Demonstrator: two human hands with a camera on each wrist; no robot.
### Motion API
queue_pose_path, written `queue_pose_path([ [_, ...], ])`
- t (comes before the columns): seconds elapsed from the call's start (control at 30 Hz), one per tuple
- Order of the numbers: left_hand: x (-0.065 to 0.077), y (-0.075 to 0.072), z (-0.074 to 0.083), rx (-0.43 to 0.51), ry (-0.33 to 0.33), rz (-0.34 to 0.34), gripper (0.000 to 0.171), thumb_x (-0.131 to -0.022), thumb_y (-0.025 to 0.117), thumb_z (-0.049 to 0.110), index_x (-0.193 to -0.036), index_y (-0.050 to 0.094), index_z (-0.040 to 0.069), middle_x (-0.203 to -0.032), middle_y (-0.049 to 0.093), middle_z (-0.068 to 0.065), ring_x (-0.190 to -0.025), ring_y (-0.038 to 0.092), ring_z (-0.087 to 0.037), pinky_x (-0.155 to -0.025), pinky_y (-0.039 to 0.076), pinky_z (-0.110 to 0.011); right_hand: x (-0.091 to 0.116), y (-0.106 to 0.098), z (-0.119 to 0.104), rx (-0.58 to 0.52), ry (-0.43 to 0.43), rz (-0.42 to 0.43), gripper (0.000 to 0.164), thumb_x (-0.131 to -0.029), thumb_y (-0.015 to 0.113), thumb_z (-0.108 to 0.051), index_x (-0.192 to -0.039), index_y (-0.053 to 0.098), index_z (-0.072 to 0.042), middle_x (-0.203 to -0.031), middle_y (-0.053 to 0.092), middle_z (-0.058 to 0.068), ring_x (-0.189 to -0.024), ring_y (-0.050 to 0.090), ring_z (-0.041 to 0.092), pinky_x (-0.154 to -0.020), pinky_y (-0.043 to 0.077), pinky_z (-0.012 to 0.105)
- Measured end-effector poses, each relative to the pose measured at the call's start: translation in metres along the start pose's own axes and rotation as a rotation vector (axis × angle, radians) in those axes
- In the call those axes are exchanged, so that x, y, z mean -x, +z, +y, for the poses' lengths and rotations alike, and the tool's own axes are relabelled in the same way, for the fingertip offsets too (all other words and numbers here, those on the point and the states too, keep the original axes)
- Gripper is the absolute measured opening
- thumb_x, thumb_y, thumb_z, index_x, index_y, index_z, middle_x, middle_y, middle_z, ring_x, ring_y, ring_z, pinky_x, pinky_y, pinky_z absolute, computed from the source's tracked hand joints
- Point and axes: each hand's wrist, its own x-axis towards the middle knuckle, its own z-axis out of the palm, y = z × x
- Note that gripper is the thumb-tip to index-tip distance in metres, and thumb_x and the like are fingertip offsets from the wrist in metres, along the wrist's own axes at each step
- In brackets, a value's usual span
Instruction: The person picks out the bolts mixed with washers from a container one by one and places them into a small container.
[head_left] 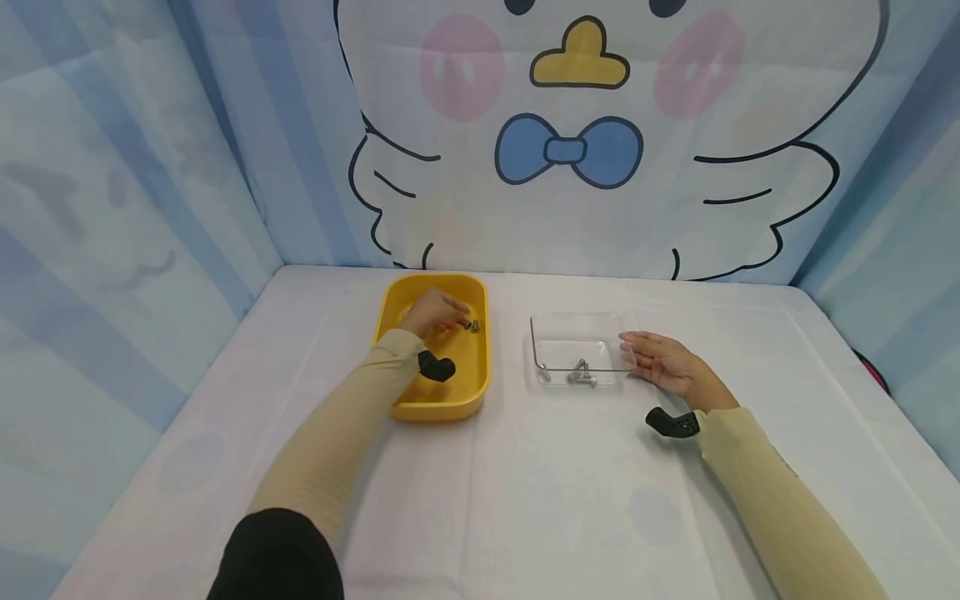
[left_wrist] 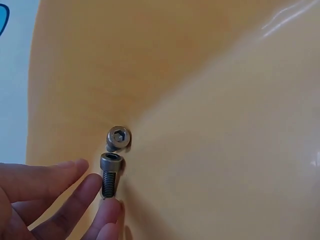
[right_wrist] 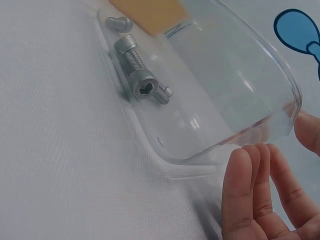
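My left hand (head_left: 433, 312) reaches into a yellow tray (head_left: 386, 410). In the left wrist view, its fingertips touch the threaded shank of a socket head screw (left_wrist: 109, 175), while the thumb stands a little apart from it. Just beyond lies a second socket head screw (left_wrist: 118, 137), hex socket showing. On the right, my right hand (head_left: 667, 364) rests straight fingers against the end wall of a clear plastic box (head_left: 581, 369); the thumb is at its corner. Inside that box lie several silver screws (right_wrist: 145, 85), including a smaller screw (right_wrist: 119, 23) off to one side.
Both containers stand on a white cloth-covered table (head_left: 555, 500), the tray left of the box. Behind the table hangs a printed curtain (head_left: 570, 225) with a cartoon figure, and blue-striped curtains (head_left: 97, 250) flank the sides.
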Motion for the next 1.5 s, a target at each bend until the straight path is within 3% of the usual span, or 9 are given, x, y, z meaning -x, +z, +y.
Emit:
queue_pose_path([
  [0.17,0.0,0.0,-0.003,-0.055,0.069,-0.016,0.023,-0.089,0.061,0.007,-0.11,0.069,0.006,-0.117,0.066,-0.01,-0.088,0.057,-0.017,-0.076,0.049,-0.024,0.001,0.001,0.001,0.006,0.005,0.02,0.007,-0.093,0.057,-0.014,-0.098,0.061,-0.018,-0.093,0.067,-0.008,-0.082,0.061,0.005,-0.076,0.055,0.02],
  [0.3,0.0,0.002,-0.008,-0.02,0.103,-0.016,0.025,-0.087,0.063,0.004,-0.111,0.069,0.004,-0.117,0.066,-0.012,-0.089,0.057,-0.017,-0.077,0.048,-0.023,0.002,0.001,0.002,0.004,0.005,0.022,0.009,-0.095,0.055,-0.013,-0.097,0.062,-0.018,-0.092,0.066,-0.008,-0.081,0.061,0.005,-0.076,0.055,0.021],
  [0.53,-0.005,0.011,-0.017,-0.01,0.171,0.067,0.024,-0.08,0.072,0.006,-0.104,0.072,0.004,-0.112,0.069,-0.011,-0.087,0.056,-0.016,-0.072,0.048,-0.02,0.002,0.001,0.002,0.0,0.0,0.018,0.008,-0.094,0.056,-0.013,-0.101,0.058,-0.016,-0.092,0.067,-0.008,-0.08,0.062,0.005,-0.074,0.055,0.021],
  [0.77,-0.007,0.019,-0.017,-0.12,0.193,0.149,0.019,-0.08,0.072,0.009,-0.098,0.074,0.008,-0.109,0.07,-0.007,-0.09,0.056,-0.018,-0.073,0.046,-0.021,0.003,0.0,0.001,-0.002,0.002,0.018,0.009,-0.094,0.056,-0.013,-0.102,0.058,-0.016,-0.093,0.067,-0.008,-0.081,0.061,0.005,-0.076,0.054,0.021],
  [0.87,-0.009,0.02,-0.018,-0.106,0.197,0.146,0.017,-0.081,0.071,0.009,-0.098,0.074,0.007,-0.11,0.07,-0.008,-0.089,0.056,-0.018,-0.069,0.045,-0.019,0.004,0.002,0.0,0.031,0.004,0.033,0.021,-0.093,0.058,-0.015,-0.111,0.049,-0.014,-0.093,0.065,-0.009,-0.083,0.06,0.004,-0.077,0.054,0.02],
  [1.0,-0.011,0.019,-0.021,-0.02,0.18,0.116,0.018,-0.085,0.068,0.009,-0.101,0.073,0.004,-0.111,0.069,-0.01,-0.082,0.055,-0.015,-0.064,0.045,-0.016,0.004,0.002,0.0,0.053,0.006,0.036,0.03,-0.093,0.059,-0.016,-0.118,0.042,-0.013,-0.093,0.064,-0.011,-0.083,0.06,0.003,-0.078,0.053,0.02],
  [1.2,-0.012,0.016,-0.02,0.191,0.114,0.065,0.024,-0.087,0.067,0.011,-0.108,0.069,0.0,-0.115,0.066,-0.015,-0.073,0.056,-0.009,-0.068,0.051,-0.017,0.003,0.001,0.001,0.016,-0.002,0.014,0.009,-0.094,0.056,-0.014,-0.103,0.057,-0.016,-0.092,0.067,-0.009,-0.081,0.062,0.005,-0.075,0.054,0.021],
  [1.5,-0.017,0.01,-0.017,0.355,0.01,0.012,0.029,-0.091,0.062,0.014,-0.116,0.065,0.001,-0.117,0.066,-0.013,-0.075,0.057,-0.005,-0.077,0.054,-0.018,0.003,0.0,0.001,0.011,-0.003,0.014,0.008,-0.093,0.058,-0.014,-0.099,0.061,-0.018,-0.094,0.067,-0.009,-0.081,0.062,0.004,-0.076,0.054,0.02],
])
